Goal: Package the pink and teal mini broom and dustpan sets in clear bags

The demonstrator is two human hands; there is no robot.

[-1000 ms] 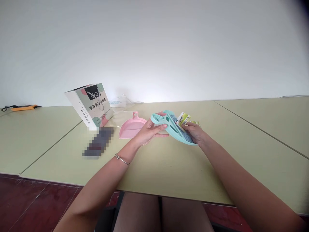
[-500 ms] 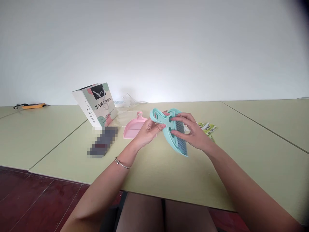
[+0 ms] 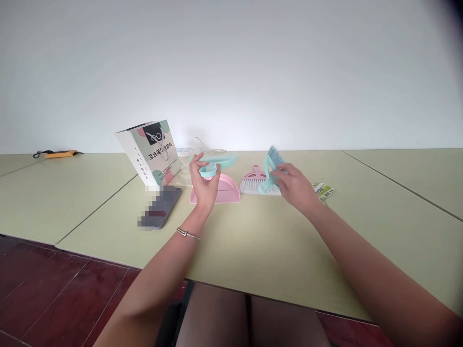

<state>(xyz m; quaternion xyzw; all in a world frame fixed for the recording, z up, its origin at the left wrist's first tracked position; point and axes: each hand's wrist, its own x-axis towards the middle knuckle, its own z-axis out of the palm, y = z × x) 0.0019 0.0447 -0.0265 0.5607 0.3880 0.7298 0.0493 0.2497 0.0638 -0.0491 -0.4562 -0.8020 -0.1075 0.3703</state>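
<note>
My left hand (image 3: 205, 182) is closed around a turquoise dustpan (image 3: 220, 160), tilted and raised above the table. In my right hand (image 3: 293, 187) is a turquoise hand brush (image 3: 268, 176), its blue bristles pointing up and away; motion blurs it a little. Behind and below the left hand lies a pink dustpan (image 3: 228, 192). A pink hand brush (image 3: 255, 179) with white bristles rests on the table between the two hands, partly covered by the turquoise brush.
At the left stands a printed paper bag (image 3: 159, 154), with a phone (image 3: 162, 208) in front of it. Clear plastic wrap (image 3: 197, 146) lies behind. Green labels (image 3: 324, 191) sit beyond my right hand. An orange object with a black strap (image 3: 60, 153) is far left.
The turquoise brush has come out of the turquoise dustpan. My left hand moved left with the dustpan, and the brush is in my right hand. The pink brush has come into view.
</note>
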